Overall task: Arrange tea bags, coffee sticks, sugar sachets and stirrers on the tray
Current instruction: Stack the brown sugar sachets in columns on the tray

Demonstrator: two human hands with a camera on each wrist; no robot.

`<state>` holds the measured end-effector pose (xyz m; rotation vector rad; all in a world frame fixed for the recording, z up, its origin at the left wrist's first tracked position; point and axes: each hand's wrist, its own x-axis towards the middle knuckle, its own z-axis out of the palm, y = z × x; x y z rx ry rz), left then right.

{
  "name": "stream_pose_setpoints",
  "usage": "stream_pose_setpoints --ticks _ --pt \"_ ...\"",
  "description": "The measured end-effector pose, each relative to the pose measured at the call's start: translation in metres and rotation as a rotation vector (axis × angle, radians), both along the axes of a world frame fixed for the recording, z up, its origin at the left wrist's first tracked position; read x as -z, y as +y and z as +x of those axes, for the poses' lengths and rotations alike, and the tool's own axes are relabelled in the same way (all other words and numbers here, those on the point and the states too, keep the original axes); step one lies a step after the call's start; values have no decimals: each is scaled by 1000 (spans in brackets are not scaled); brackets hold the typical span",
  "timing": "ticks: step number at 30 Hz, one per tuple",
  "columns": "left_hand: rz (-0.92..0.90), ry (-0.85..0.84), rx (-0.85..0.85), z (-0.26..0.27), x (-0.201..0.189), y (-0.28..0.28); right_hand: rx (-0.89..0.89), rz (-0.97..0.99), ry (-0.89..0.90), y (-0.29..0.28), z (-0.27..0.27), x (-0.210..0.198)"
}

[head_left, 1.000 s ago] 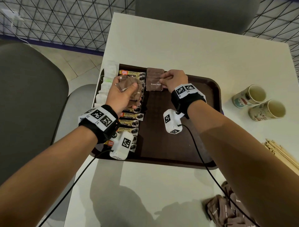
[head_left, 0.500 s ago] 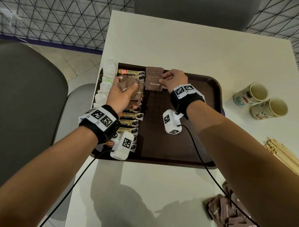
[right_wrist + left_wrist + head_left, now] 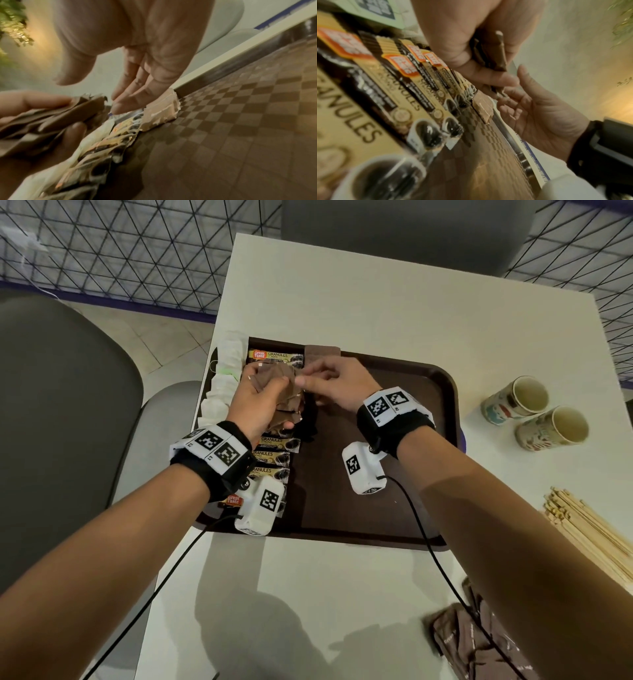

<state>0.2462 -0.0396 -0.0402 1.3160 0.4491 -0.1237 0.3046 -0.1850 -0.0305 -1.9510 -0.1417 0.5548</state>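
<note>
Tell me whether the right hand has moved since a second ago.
Yes. The right hand has left the sugar sachets laid on the tray and shifted left, toward the stack of sachets held in the left hand.

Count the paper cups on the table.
2. Both lie on their sides on the white table, right of the tray: one paper cup farther away, the other paper cup just nearer, beside it.

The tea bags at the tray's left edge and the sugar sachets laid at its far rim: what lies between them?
In the head view, a column of coffee sticks lies between the tea bags and the laid sugar sachets.
</note>
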Motion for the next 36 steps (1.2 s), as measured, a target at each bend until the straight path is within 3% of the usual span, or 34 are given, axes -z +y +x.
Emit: stream_pose_setpoints --ticks 4,10,14,25,36 --pt "44 -54 27 -5 -3 -1 -8 -48 -73 2 -8 -2" --pt "73 -84 46 -14 0 1 31 52 -7 3 -23 -6" --pt "97 -61 35 -18 2 1 46 -10 -113 0 -28 -10" --pt "86 -57 205 -25 0 1 94 12 -125 -4 -30 -13" --pt "166 -52 122 -20 -2 3 173 112 -51 -9 -28 -15"
